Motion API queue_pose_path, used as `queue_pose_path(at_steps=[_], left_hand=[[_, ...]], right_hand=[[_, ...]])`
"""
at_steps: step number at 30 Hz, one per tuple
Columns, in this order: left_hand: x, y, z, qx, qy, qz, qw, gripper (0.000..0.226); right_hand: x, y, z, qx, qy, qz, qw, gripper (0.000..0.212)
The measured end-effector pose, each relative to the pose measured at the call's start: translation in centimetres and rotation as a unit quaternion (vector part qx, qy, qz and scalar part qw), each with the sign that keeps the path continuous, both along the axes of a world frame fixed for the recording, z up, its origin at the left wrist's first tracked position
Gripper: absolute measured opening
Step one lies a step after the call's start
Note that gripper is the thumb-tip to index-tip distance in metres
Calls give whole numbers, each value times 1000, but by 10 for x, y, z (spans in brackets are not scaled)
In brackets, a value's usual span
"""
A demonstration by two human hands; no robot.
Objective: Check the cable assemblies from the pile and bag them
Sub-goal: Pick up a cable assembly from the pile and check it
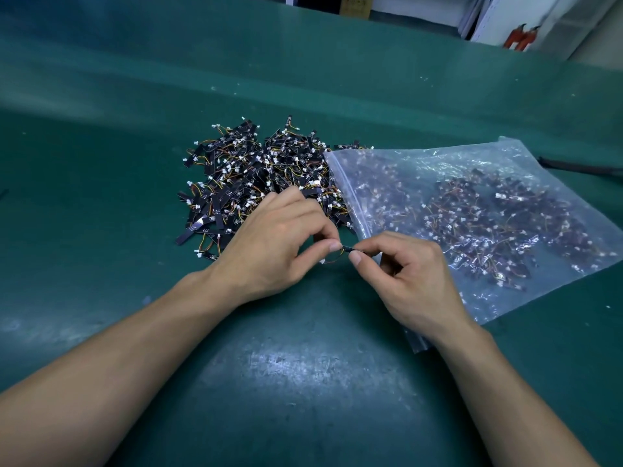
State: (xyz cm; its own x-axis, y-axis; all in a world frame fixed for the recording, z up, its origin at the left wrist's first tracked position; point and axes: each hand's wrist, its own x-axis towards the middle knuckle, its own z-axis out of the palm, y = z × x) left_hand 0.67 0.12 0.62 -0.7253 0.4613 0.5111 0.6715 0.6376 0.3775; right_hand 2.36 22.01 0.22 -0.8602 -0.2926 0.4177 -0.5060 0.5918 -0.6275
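Note:
A pile of cable assemblies point(249, 173), black strips with coloured wires and white connectors, lies on the green table mat point(303, 382). To its right lies a clear zip bag point(472, 210) holding many more assemblies, its mouth facing the pile. In front of the pile, my left hand point(279, 244) and my right hand point(408, 274) pinch one cable assembly point(344, 252) between thumbs and forefingers, just above the mat. Its wire loop and white connector hang below my left fingers.
A black cable point(580, 168) lies at the far right edge of the mat. Beyond the table's far edge are white shelving, a cardboard box point(355, 5) and orange-handled tools point(521, 37).

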Motion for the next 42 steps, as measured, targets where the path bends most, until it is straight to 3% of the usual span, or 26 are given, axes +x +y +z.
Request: queue_pose_path(at_steps=[42], left_hand=[[-1, -1, -2, 21, -13, -27, 999, 13]], right_hand=[[0, 0, 1, -11, 23, 8, 1000, 3]])
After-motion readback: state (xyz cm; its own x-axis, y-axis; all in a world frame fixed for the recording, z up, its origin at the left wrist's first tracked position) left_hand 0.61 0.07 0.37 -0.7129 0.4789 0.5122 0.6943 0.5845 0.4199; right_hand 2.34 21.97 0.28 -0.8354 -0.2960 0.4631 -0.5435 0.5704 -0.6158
